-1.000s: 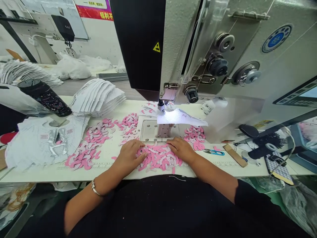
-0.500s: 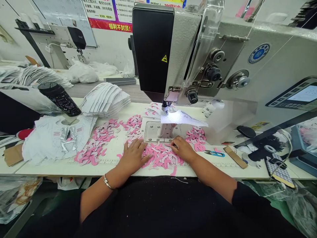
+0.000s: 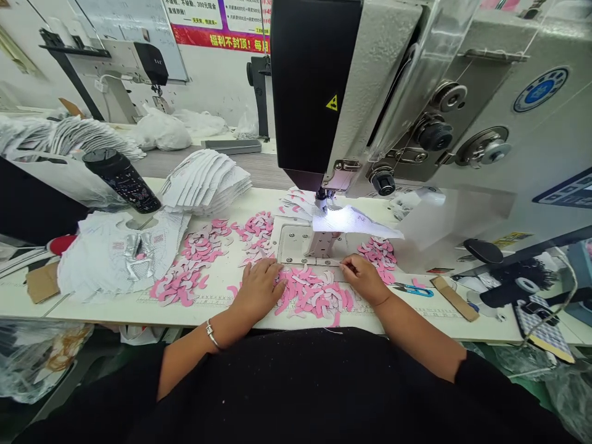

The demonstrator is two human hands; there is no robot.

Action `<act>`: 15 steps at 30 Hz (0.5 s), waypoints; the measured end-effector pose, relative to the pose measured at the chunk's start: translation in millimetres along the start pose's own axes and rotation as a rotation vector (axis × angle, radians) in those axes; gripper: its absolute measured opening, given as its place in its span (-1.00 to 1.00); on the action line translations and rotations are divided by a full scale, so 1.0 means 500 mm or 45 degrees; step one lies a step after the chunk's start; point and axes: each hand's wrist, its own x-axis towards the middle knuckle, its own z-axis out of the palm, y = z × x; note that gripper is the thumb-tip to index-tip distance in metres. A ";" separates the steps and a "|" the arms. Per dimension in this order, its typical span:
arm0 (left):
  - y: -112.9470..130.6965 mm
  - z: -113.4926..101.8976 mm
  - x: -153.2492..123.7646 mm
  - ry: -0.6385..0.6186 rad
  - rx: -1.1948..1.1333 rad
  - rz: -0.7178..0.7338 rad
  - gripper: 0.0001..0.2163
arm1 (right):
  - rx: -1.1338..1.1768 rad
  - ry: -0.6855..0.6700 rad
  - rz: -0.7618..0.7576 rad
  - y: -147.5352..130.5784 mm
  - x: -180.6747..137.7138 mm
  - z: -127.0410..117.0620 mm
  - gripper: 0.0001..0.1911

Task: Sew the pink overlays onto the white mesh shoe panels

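Note:
My left hand (image 3: 259,287) lies flat and open, fingers forward, at the left side of a loose pile of small curved pink-and-white fabric pieces (image 3: 309,293). On the pile's right, my right hand (image 3: 363,277) is closed with thumb and fingertips together; whatever is in the pinch is too small to make out. Just beyond both hands sits the metal plate (image 3: 293,242) of a sewing machine (image 3: 319,92). Under its lit needle area rests a white fabric panel (image 3: 354,221), apart from my hands.
More pink pieces lie in heaps at the left (image 3: 180,283) and right (image 3: 379,256). Blue thread snips (image 3: 414,290) and a cardboard strip (image 3: 456,299) are on the right. Stacked white panels (image 3: 203,182), a silver-trimmed white piece (image 3: 97,259) and a black tumbler (image 3: 123,179) stand left.
My right hand has shifted slightly right, off the pile's edge, still pinched. My left hand stays nearly in place. The whole view has moved a little, bringing the machine nearer.

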 end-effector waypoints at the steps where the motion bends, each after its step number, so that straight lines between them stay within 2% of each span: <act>1: -0.001 0.000 0.001 -0.001 -0.007 0.002 -0.64 | 0.003 0.002 0.006 0.000 0.000 0.000 -0.85; 15: 0.009 -0.002 -0.006 -0.008 0.028 0.041 -0.46 | 0.043 0.000 0.016 -0.016 -0.008 0.002 -0.87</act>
